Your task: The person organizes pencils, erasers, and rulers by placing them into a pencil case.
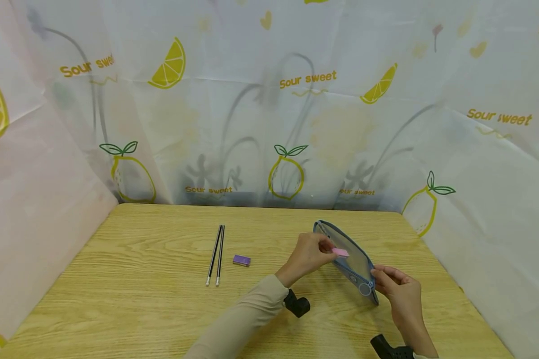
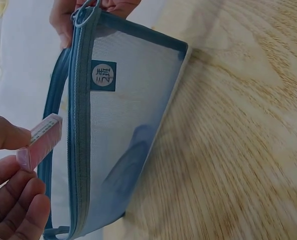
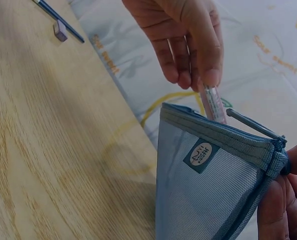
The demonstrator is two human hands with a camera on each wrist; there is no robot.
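Observation:
A pink eraser [image 1: 340, 253] is pinched between the thumb and fingers of my left hand [image 1: 312, 253], right at the open mouth of a blue mesh zipper pouch [image 1: 358, 279]. In the left wrist view the eraser [image 2: 42, 141] shows a clear wrapper and overlaps the far edge of the opening. My right hand [image 1: 400, 291] grips the pouch at its zipper end and holds it tilted, its mouth spread apart. A round label marks the pouch [image 3: 208, 170] in the right wrist view. Part of the eraser is hidden behind the zipper edge there.
Two dark pencils [image 1: 213, 255] with white ends lie side by side on the wooden table [image 1: 130, 279], left of the hands. Beside them is a purple eraser [image 1: 241, 260]. A lemon-printed sheet [image 1: 233, 114] hangs behind the table and along both sides.

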